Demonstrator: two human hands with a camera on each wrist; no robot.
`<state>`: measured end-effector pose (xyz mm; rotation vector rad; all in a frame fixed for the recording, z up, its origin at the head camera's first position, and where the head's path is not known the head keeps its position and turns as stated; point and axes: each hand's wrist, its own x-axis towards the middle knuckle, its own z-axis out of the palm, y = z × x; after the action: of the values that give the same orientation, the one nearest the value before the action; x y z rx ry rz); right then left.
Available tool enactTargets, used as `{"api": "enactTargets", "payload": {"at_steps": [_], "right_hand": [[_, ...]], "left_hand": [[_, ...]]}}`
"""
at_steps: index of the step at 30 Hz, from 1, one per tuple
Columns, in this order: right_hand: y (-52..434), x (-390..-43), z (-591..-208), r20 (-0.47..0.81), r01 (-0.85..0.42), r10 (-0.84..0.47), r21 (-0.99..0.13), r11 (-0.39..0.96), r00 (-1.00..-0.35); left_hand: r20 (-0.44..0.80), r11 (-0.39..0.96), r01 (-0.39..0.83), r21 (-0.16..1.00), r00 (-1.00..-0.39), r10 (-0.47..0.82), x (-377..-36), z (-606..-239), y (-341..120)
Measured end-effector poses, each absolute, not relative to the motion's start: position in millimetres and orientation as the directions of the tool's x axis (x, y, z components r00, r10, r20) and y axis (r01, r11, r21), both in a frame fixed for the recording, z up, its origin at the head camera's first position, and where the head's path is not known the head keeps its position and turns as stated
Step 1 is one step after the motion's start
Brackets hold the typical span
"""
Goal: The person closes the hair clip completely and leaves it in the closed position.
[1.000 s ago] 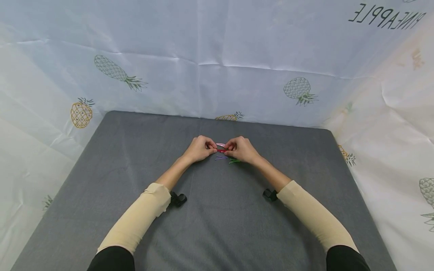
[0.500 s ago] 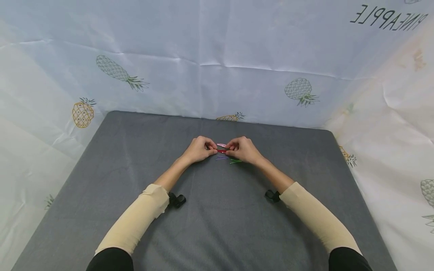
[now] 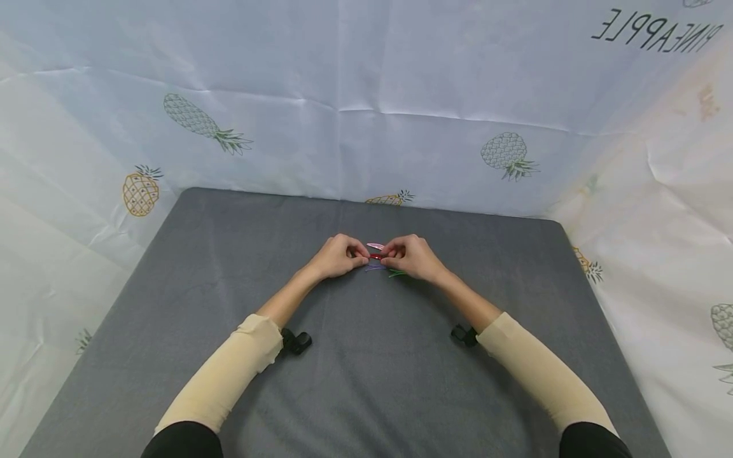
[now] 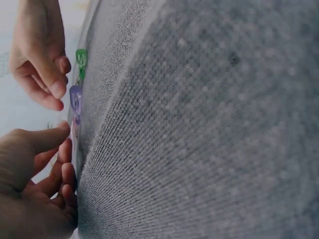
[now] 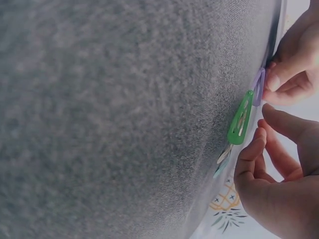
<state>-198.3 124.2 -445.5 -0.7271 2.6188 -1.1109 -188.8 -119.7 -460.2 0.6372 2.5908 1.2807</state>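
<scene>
A red hair clip (image 3: 375, 256) lies on the grey cloth between my two hands. My left hand (image 3: 338, 256) is at its left end, thumb and fingers apart in the left wrist view. My right hand (image 3: 417, 257) is at the other end, with a gap between thumb and forefinger (image 5: 260, 137). A pink hair clip (image 3: 375, 245) lies just beyond the red one. On the near side lie a purple hair clip (image 4: 76, 102) and a green hair clip (image 5: 240, 119). The red clip is hidden in both wrist views.
A pale teal piece (image 5: 221, 168) shows past the green clip in the right wrist view. The table (image 3: 366, 356) is covered in grey cloth. White curtains (image 3: 401, 83) printed with pineapples hang behind it and at the sides.
Both hands have shifted slightly toward the near edge. The thumbs and fingers that pinched the ends of the red hair clip have parted from it.
</scene>
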Motion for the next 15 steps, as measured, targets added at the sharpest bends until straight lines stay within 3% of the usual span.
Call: {"api": "enactTargets", "payload": {"at_steps": [15], "right_hand": [[124.4, -193.0, -452.0, -0.026, -0.367, -0.541, -0.708, 0.604, -0.841]], "left_hand": [[-0.02, 0.564, 0.302, 0.768, -0.87, 0.493, -181.8, -459.9, -119.6]]}}
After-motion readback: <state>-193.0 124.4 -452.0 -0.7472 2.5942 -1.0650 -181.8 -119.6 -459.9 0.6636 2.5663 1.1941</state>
